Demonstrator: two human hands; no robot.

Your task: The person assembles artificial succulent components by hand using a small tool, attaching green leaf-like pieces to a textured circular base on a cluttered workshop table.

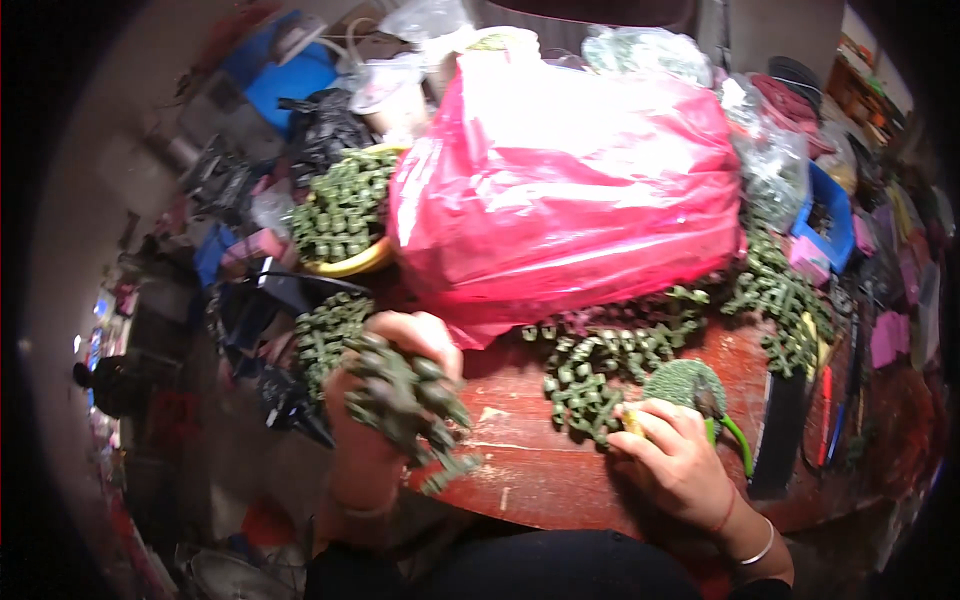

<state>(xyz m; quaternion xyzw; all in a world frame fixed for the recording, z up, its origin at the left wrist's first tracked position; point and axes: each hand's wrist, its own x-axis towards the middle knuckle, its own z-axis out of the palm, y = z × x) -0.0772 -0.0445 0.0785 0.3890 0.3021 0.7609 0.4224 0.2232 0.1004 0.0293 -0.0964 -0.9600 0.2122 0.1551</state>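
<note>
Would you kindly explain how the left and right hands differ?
The left hand grips a green bunch, while the right hand seems to hold a small yellowish item. The left hand is near the red table's left edge; the right hand is beside a green-handled tool. Both are ungloved.

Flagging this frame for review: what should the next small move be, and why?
I'd suggest bringing the bunch of green pieces in the left hand toward the right hand: the bunch is off to the left, while the right hand is beside the green strands, something yellow at its fingertips, too small to identify.
</note>
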